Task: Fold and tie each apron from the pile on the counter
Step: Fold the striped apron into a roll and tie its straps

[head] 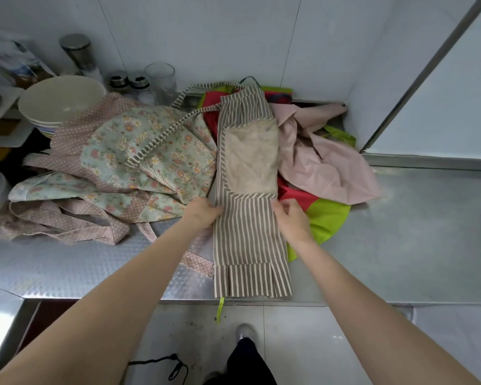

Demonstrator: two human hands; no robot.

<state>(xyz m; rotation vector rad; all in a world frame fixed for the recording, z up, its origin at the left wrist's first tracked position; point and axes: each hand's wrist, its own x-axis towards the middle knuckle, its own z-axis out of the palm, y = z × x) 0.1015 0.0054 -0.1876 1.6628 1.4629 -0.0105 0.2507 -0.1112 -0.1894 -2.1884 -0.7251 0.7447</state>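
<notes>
1. Striped apron (247, 240), brown and cream, lies folded into a long narrow strip on the steel counter (400, 245), ruffled hem at the near edge, bib toward the wall.
2. Beige pocket panel (252, 159) faces up at mid-length.
3. Left hand (203, 212) grips the strip's left edge just below the pocket, fingers curled onto the cloth.
4. Right hand (292, 220) pinches the right edge at the same height, thumb and fingers closed on the fabric.
5. Striped neck strap (161, 134) trails left over the floral apron (150, 157).
6. Pink dotted apron (67, 218) lies under and beside the floral one.
7. Red and green apron (328, 218) sits beneath the strip; plain pink apron (331, 162) is crumpled to its right.
8. Stacked bowls (59, 101), shakers and a glass (161, 79) stand at the back left.
</notes>
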